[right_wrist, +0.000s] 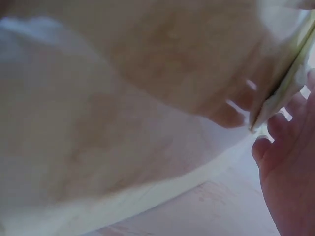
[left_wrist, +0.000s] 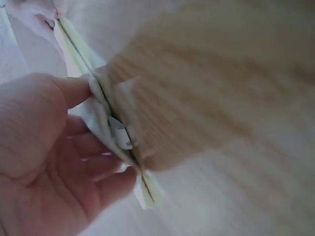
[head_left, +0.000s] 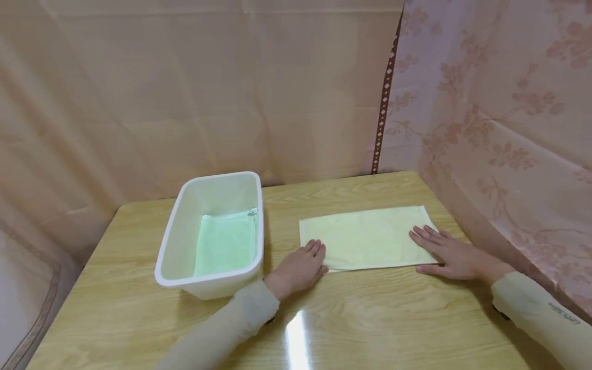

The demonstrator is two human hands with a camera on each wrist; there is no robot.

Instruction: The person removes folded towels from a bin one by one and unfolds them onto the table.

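Note:
A pale yellow towel (head_left: 365,239), folded into a long rectangle, lies flat on the wooden table. My left hand (head_left: 300,267) rests on its near left corner, fingers extended over the cloth. Over the right end lies my right hand (head_left: 450,254), fingers spread and thumb by the near edge. In the left wrist view, a small white tag (left_wrist: 119,133) pokes out between the towel's layers near my left fingers. The right wrist view catches the towel's layered edge (right_wrist: 290,81) beside my right fingers.
Left of the towel stands a white plastic bin (head_left: 208,282) close to my left forearm. A folded light green towel (head_left: 226,244) lies inside it. Curtains (head_left: 231,92) hang behind the wooden table (head_left: 370,324) and along its right side.

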